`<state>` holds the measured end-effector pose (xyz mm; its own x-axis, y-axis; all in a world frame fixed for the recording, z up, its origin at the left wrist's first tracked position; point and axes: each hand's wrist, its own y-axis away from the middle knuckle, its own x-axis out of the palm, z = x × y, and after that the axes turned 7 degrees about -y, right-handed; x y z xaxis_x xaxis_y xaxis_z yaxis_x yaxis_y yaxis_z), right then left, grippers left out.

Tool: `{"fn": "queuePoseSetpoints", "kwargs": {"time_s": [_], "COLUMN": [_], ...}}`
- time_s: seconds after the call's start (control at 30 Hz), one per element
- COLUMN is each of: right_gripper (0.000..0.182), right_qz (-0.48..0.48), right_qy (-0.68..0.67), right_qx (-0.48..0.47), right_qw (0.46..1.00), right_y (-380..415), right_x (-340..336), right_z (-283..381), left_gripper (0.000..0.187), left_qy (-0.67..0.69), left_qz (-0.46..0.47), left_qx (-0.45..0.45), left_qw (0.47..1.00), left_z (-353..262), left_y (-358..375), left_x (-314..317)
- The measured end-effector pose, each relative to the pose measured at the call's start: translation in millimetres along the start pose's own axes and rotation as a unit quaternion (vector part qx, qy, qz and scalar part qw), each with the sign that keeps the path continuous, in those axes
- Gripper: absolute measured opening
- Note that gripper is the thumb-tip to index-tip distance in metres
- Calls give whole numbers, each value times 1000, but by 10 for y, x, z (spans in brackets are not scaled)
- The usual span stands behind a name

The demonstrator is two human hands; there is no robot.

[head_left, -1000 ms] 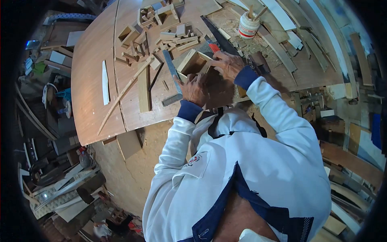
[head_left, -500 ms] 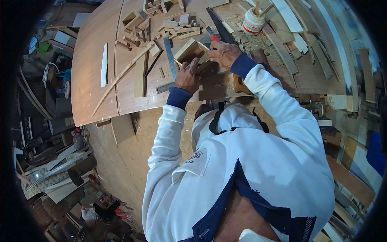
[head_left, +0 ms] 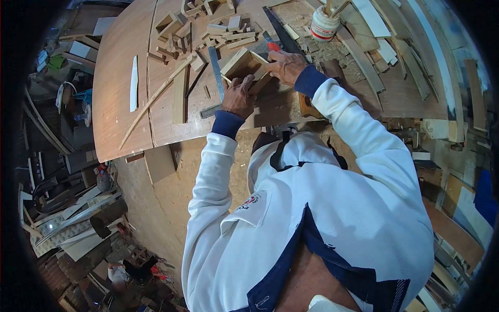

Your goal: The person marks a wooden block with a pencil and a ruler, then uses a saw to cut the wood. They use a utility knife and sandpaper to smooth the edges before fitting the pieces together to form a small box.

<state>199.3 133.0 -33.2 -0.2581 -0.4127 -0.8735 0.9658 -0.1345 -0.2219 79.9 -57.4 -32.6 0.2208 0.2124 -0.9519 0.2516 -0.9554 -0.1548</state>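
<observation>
A small open wooden box (head_left: 240,63) sits at the front of the workbench, held between both my hands. My left hand (head_left: 239,97) is closed on its left near corner, with fingers over the edge. My right hand (head_left: 285,67) grips the right side, its fingertips on the upper edge. Just beyond the right hand lies a red-handled tool (head_left: 271,44), apart from the fingers as far as I can see. Left of the box lies a metal try square (head_left: 216,73), partly hidden by my left hand. The undersides of both hands are hidden.
Small wood offcuts (head_left: 228,35) and several little wooden frames (head_left: 169,26) lie at the back. A dark saw blade (head_left: 283,31) and a white tub (head_left: 325,26) holding sticks stand beyond. Long strips (head_left: 361,62) cover the right side. A wooden block (head_left: 309,106) sits near the front edge.
The box has tilted slightly between my hands, so more of its inside shows. Both hands keep their hold and have shifted only a little.
</observation>
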Motion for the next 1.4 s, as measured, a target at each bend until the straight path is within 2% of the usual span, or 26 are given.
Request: {"fn": "queuePoseSetpoints", "kwargs": {"time_s": [0.13, 0.2, 0.43, 0.5, 0.53, 0.6, 0.73, 0.83, 1.03, 1.1, 1.23, 1.3, 1.4], "right_gripper": [21, 23, 25, 24, 22, 20, 18, 18, 14, 13, 14, 14, 14], "right_qz": [-7, -2, -35, -38, -55, -72, -76, -69, -48, -48, -36, -34, -28], "right_qy": [-6, -8, -45, -48, -50, -52, -55, -54, -57, -55, -48, -53, -45], "right_qx": [-5, 4, 2, -5, -8, -11, -9, -3, 8, 9, 23, 28, 23], "right_qw": [1000, 1000, 998, 998, 997, 996, 996, 996, 997, 997, 998, 998, 998], "right_y": [24, 52, 121, 118, 116, 112, 110, 121, 101, 96, 84, 91, 67], "right_x": [23, 9, -43, -26, 15, 57, 52, 39, 15, 10, -2, 2, 0], "right_z": [-16, -4, 16, 6, -15, -33, -23, -19, -10, 3, 28, 16, 3], "left_gripper": [48, 41, 39, 16, 16, 31, 30, 21, 30, 41, 41, 42, 42], "left_qy": [2, 8, -10, 4, 4, 3, -5, 50, 29, 26, -1, -24, -3], "left_qz": [-2, -27, -53, -59, -58, -60, -87, -67, -57, -29, -17, 29, 21], "left_qx": [-17, 1, 0, -24, -24, -9, 18, -20, -4, 17, 42, 75, 58], "left_qw": [1000, 1000, 999, 998, 998, 998, 996, 996, 998, 999, 999, 997, 998], "left_z": [-29, -25, -66, -71, -75, -77, -16, 2, 17, 12, -19, -41, 18], "left_y": [-9, -10, -15, -16, -20, -21, -2, 8, 13, 7, -16, -46, -45], "left_x": [10, 36, 32, 51, 46, 28, 100, 117, 65, 3, -127, -201, -133]}}
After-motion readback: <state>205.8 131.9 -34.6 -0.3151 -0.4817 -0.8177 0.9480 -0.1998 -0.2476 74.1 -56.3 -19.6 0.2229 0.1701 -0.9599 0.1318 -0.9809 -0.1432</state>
